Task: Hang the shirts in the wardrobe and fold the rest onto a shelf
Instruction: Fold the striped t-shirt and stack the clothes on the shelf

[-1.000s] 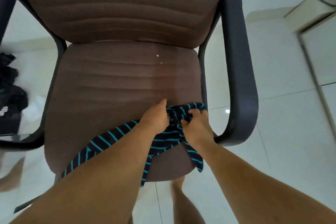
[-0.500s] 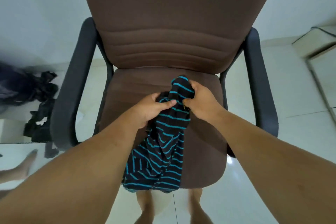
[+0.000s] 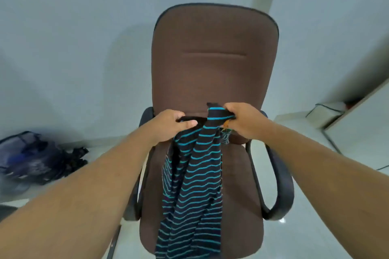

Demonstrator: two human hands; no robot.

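Both hands up in front of the chair back, each clamped on the top edge of one striped garment (image 3: 195,176). Left hand (image 3: 170,126) pinches a dark band of the fabric between thumb and fingers, knuckles toward camera. Right hand (image 3: 242,121) fisted around a bunched fold of the same garment, a bit higher than the left. Hands are near each other but not touching, a short stretch of fabric taut between them.

Garment is black with thin teal stripes, hangs down from the grip in loose vertical folds, in front of the seat of a brown office chair (image 3: 212,69). Lower end runs out of view at the bottom edge, so cannot tell whether it touches the seat. Small orange bit, maybe a tag, shows just below the right hand's fingers; too small to read.

Chair has black armrests, right armrest (image 3: 282,185) fully visible, left one mostly hidden behind the left forearm. Pale wall behind the chair.

Floor left of the chair: heap of dark clothes (image 3: 40,162), blurred, well apart from the chair. Right of the chair: pale box (image 3: 324,111) low against the wall.
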